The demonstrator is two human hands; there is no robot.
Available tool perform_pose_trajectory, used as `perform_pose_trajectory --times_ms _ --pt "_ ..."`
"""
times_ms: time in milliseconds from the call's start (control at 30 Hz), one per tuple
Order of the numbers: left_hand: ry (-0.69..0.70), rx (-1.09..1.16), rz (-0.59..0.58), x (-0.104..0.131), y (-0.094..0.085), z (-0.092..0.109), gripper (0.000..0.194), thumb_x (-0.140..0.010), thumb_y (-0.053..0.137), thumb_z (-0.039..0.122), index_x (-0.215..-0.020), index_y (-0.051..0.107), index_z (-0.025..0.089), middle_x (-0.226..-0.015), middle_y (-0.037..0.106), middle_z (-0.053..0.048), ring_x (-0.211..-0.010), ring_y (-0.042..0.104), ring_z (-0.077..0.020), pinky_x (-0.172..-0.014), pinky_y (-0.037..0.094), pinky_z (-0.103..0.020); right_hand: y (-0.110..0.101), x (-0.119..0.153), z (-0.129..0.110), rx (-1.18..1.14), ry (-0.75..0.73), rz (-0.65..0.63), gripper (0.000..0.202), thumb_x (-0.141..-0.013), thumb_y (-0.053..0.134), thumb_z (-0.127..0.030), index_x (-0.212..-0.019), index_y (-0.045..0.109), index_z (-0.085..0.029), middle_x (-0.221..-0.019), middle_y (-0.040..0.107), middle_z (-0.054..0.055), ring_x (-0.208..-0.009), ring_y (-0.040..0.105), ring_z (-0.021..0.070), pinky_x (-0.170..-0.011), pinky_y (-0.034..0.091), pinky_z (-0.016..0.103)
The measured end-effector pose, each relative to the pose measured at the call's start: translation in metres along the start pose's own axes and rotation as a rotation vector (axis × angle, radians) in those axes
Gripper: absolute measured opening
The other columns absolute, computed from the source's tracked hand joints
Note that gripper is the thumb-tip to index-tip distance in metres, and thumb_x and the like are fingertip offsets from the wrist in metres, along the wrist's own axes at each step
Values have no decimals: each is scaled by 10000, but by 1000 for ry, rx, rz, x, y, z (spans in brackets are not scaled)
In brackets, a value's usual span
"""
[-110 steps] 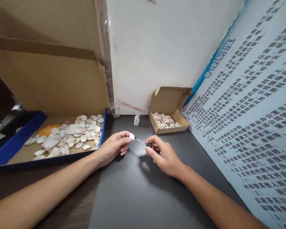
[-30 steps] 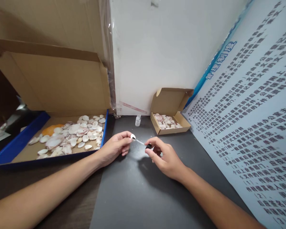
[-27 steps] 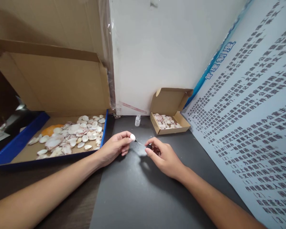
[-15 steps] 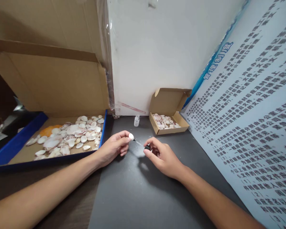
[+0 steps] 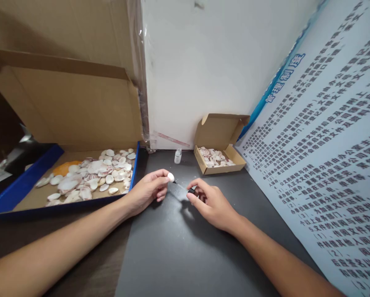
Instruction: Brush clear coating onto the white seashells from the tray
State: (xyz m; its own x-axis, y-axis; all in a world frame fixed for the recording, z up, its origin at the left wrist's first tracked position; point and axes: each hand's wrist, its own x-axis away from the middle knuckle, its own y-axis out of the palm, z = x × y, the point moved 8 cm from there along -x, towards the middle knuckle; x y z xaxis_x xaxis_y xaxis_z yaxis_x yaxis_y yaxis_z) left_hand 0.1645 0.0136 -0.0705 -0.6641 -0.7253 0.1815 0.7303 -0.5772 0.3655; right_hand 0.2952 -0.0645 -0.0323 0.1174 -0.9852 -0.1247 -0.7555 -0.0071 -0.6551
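Note:
My left hand point(image 5: 152, 187) pinches a small white seashell point(image 5: 170, 177) between thumb and fingertips, above the dark mat. In my right hand point(image 5: 211, 202) is a brush cap point(image 5: 191, 191) with a black top, its thin clear stem pointing left. The stem's dark tip point(image 5: 175, 182) meets the shell's edge or lies just beside it; I cannot tell which. Behind both hands stands a small clear bottle point(image 5: 178, 156) with a pale label, upright and without a cap.
To the left, an open blue-edged cardboard box point(image 5: 136, 165) holds many seashells point(image 5: 92, 175) and something orange point(image 5: 66, 168). A smaller open cardboard box point(image 5: 217, 169) with shells stands at the back right. A white wall point(image 5: 197, 74) and a printed board point(image 5: 321, 156) bound the dark mat point(image 5: 160, 260).
The whole view has shifted slightly. Both hands keep nearly the same pose, with the shell and the brush tip still close together.

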Motion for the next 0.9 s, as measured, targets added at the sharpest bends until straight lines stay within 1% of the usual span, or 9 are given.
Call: perform_pose_trajectory --times_ms 67,167,333,400,533,700,833,900 --pt "-1 0 -2 0 0 0 200 -780 676 298 -824 530 168 -552 357 80 -438 333 -47 -425 279 -169 -1 0 -1 -9 -12 15 123 -921 528 -282 -1018 538 -208 -663 557 -44 -553 521 110 -543 362 221" --pt "-3 4 -1 0 0 0 201 -777 678 297 -823 530 169 -541 353 82 -438 335 -51 -425 277 -170 -2 0 -2 -38 -36 29 154 -925 522 -275 -1066 516 -212 -750 601 -19 -553 547 105 -552 393 222" --pt "-8 12 3 1 1 1 205 -776 677 295 -820 519 173 -510 347 88 -431 321 -54 -427 272 -168 2 1 1 -151 -20 -6 162 -960 469 -308 -1094 469 -217 -894 652 27 -540 590 99 -539 429 224" --pt "-7 17 2 1 1 0 200 -775 678 287 -818 519 173 -510 350 88 -430 324 -54 -429 274 -169 2 0 2 -151 -14 -17 154 -971 449 -306 -1096 467 -219 -920 661 33 -547 591 98 -552 437 229" --pt "2 13 -4 0 0 0 193 -773 681 282 -816 533 167 -532 368 82 -431 332 -49 -426 281 -170 0 -2 7 -65 32 -6 130 -975 431 -286 -1068 491 -217 -843 665 14 -556 564 106 -571 435 233" --pt "-3 18 0 0 0 0 206 -770 688 288 -828 529 172 -534 363 86 -432 332 -48 -424 281 -167 1 -2 2 -88 -13 -14 162 -964 461 -303 -1102 487 -221 -849 638 7 -573 565 105 -573 420 227" --pt "-3 0 3 1 0 0 196 -778 681 288 -825 536 164 -552 378 78 -436 333 -44 -424 283 -167 0 -2 4 25 30 2 116 -935 507 -295 -1016 526 -213 -709 578 -28 -583 538 121 -557 368 228" --pt "-5 -1 5 1 0 0 192 -780 678 287 -824 536 165 -552 383 77 -435 334 -44 -424 282 -167 0 -1 1 -6 1 0 122 -933 513 -295 -1023 517 -213 -709 573 -32 -570 535 116 -552 367 226"
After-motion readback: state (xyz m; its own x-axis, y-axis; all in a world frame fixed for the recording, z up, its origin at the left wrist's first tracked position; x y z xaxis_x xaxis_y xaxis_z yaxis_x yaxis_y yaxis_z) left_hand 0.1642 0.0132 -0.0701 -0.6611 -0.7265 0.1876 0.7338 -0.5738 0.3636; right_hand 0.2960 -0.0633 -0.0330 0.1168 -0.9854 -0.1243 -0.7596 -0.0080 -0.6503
